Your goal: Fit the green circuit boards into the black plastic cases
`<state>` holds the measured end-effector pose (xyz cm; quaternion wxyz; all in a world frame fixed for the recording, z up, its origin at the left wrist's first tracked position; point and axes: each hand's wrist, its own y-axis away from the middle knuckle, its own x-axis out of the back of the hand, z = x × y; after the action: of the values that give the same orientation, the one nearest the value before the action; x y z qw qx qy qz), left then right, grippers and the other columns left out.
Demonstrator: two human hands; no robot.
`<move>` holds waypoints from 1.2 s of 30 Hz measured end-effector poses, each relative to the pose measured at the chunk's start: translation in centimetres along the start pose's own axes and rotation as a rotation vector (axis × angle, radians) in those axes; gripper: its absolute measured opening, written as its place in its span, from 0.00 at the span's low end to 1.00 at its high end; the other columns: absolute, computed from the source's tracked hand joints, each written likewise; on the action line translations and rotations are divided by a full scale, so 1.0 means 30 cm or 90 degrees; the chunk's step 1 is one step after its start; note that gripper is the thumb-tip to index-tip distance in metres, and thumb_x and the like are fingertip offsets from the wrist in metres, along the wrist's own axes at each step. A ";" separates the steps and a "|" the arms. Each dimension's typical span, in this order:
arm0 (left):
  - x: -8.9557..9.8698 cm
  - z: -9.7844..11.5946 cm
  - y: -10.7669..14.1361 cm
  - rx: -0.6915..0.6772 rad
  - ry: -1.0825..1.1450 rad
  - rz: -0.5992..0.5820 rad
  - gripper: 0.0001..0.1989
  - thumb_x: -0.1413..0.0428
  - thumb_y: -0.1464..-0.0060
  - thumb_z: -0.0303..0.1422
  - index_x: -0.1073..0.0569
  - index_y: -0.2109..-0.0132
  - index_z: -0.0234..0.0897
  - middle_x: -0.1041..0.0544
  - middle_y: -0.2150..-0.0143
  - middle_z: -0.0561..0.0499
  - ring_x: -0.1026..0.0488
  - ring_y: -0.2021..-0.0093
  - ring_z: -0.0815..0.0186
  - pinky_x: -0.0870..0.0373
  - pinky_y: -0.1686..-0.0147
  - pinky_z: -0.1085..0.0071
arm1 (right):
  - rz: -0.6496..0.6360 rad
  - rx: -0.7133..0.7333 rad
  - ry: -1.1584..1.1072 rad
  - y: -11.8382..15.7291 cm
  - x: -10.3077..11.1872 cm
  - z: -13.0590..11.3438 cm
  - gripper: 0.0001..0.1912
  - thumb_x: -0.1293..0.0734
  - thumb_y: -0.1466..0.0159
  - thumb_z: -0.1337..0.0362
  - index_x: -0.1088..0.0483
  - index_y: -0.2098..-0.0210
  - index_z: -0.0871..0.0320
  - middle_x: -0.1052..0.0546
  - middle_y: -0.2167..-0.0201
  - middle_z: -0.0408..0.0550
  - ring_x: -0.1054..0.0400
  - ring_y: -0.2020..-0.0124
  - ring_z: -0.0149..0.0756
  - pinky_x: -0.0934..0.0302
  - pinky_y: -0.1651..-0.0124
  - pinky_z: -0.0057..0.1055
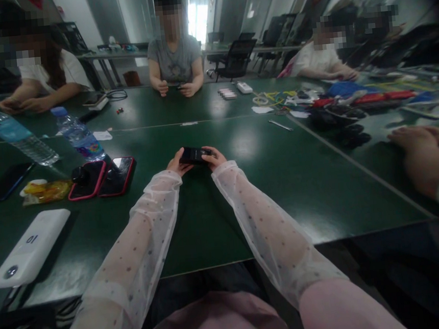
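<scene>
A small black device, its screen dark with faint marks, is held level just above the green table. My left hand grips its left end, fingers wrapped round the edge. At the right end, my right hand holds it too, with a finger or thumb resting over its face. Both forearms are in sheer white dotted sleeves. The device's underside is hidden.
To the left are two red-edged phones, a yellow packet, a white power bank and water bottles. Cables and cloth lie right, near a wrench and another person's hands. People sit opposite.
</scene>
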<state>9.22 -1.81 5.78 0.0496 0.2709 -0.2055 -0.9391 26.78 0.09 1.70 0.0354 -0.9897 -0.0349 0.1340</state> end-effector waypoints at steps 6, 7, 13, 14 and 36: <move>0.010 -0.001 -0.005 -0.011 -0.003 -0.018 0.16 0.41 0.38 0.43 0.25 0.49 0.38 0.22 0.62 0.45 0.21 0.53 0.56 0.26 0.45 0.60 | -0.007 -0.001 -0.018 -0.004 -0.003 -0.001 0.36 0.20 0.61 0.51 0.29 0.54 0.51 0.22 0.61 0.44 0.25 0.60 0.39 0.30 0.53 0.40; 0.009 0.001 -0.003 -0.009 0.000 -0.016 0.17 0.42 0.38 0.43 0.25 0.49 0.37 0.22 0.63 0.45 0.21 0.54 0.57 0.26 0.46 0.60 | -0.007 -0.003 -0.015 -0.003 -0.004 -0.001 0.36 0.20 0.60 0.51 0.29 0.54 0.51 0.22 0.61 0.44 0.25 0.60 0.39 0.30 0.53 0.40; 0.001 0.016 0.008 0.022 0.011 0.008 0.19 0.42 0.37 0.42 0.26 0.46 0.35 0.23 0.66 0.46 0.22 0.66 0.61 0.24 0.52 0.62 | 0.015 0.012 0.063 0.007 -0.020 -0.010 0.30 0.21 0.58 0.49 0.27 0.58 0.52 0.22 0.66 0.41 0.26 0.60 0.37 0.33 0.46 0.40; 0.001 0.018 0.007 0.027 0.006 0.002 0.19 0.42 0.37 0.42 0.27 0.45 0.34 0.23 0.66 0.47 0.22 0.67 0.61 0.23 0.53 0.62 | 0.021 0.018 0.063 0.008 -0.022 -0.010 0.30 0.21 0.57 0.49 0.26 0.58 0.52 0.22 0.66 0.41 0.26 0.60 0.37 0.34 0.46 0.40; 0.041 0.002 -0.018 -0.029 -0.084 -0.112 0.28 0.38 0.42 0.48 0.27 0.44 0.32 0.19 0.58 0.39 0.18 0.66 0.58 0.22 0.54 0.60 | 0.109 -0.016 -0.009 -0.013 -0.020 0.009 0.35 0.19 0.65 0.47 0.27 0.60 0.54 0.23 0.70 0.40 0.28 0.70 0.33 0.33 0.63 0.33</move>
<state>8.16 -1.53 5.00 -0.0403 0.2246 -0.1621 -0.9600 26.11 0.44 1.64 0.0115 -0.9885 0.0479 0.1430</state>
